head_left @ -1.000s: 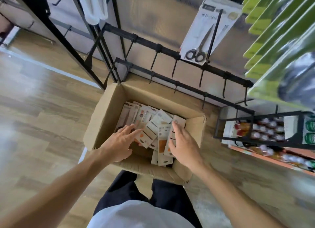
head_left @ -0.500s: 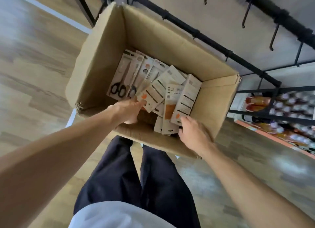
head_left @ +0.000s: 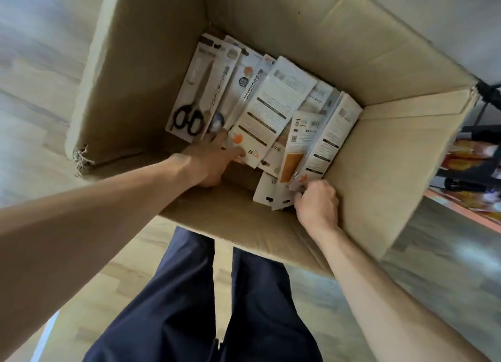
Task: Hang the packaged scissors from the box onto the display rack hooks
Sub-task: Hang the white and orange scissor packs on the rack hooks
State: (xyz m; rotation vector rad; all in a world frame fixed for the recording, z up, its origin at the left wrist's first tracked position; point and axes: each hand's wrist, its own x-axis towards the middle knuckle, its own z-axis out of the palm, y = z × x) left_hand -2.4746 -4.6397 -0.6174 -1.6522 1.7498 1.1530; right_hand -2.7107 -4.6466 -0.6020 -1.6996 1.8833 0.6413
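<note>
Wooden floor (head_left: 40, 71) is seen at the left edge. The cardboard box (head_left: 151, 71) fills the middle of the frame, and packaged scissors (head_left: 202, 90) are fanned across its bottom. The left hand (head_left: 210, 162) is laid among them at centre, fingers stretched out on a white card (head_left: 267, 112), nothing gripped. Right of centre, the right hand (head_left: 317, 208) is curled, the lower corner of a package (head_left: 329, 139) pinched between thumb and fingers.

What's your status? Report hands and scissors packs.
Left hand flat on packs. Right hand pinching a pack edge. All in the box; nothing blocking.
</note>
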